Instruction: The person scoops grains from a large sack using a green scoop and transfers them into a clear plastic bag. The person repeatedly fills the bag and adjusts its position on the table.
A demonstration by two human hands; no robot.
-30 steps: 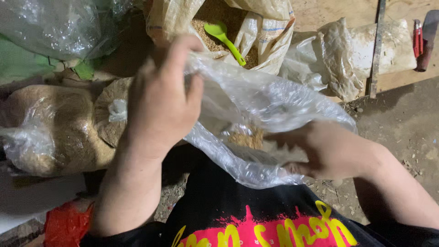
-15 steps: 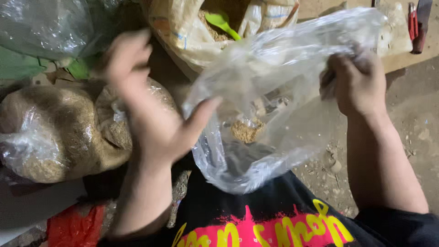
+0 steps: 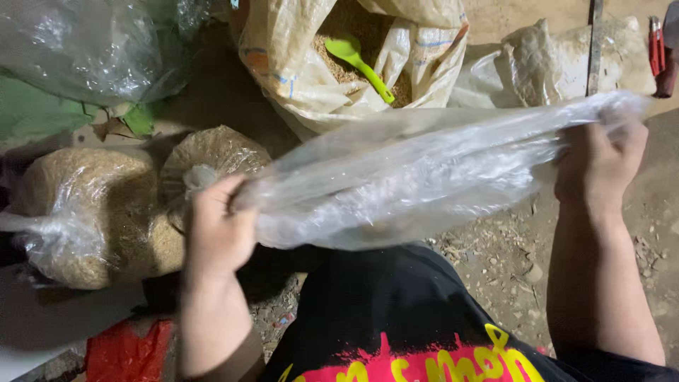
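Filled grain bags (image 3: 106, 212) lie at nine o'clock. The left hand (image 3: 219, 233) pinches one end of a clear plastic bag (image 3: 410, 177), stretched across the centre; the right hand (image 3: 601, 159) at three o'clock grips the other. A sack (image 3: 297, 64) with a green scoop (image 3: 364, 60) sits at twelve.

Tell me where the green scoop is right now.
In the head view the green scoop lies at top centre, on the grain inside the open woven sack, beyond the clear plastic bag stretched between the left hand and right hand.
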